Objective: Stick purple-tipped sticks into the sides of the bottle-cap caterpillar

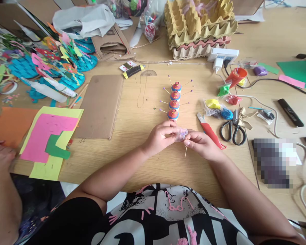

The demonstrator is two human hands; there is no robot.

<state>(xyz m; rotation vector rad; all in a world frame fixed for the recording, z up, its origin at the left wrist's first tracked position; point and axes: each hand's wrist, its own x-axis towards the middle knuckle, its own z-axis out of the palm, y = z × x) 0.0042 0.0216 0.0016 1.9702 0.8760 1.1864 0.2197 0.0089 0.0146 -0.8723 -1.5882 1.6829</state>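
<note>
My left hand [160, 136] pinches a small clear plastic bag [181, 134] with something purple inside, probably clay. Touching the bag's other side, my right hand [203, 145] is closed on a toothpick [185, 151] that points down toward me. Just beyond my hands stands a row of several red and blue clay figures [173, 104] with small yellow details. Toothpicks tipped with purple balls [191, 80] stick out from their sides. The figure nearest me is partly hidden behind my left hand.
Right of my hands lie a red-handled utility knife [210, 133], black-handled scissors [235, 131] and bagged clay [213, 103]. To the left are a cardboard sheet [100, 105] and coloured paper [40, 136]. Egg trays [199, 34] are stacked behind. Another person's hand [1, 153] rests at far left.
</note>
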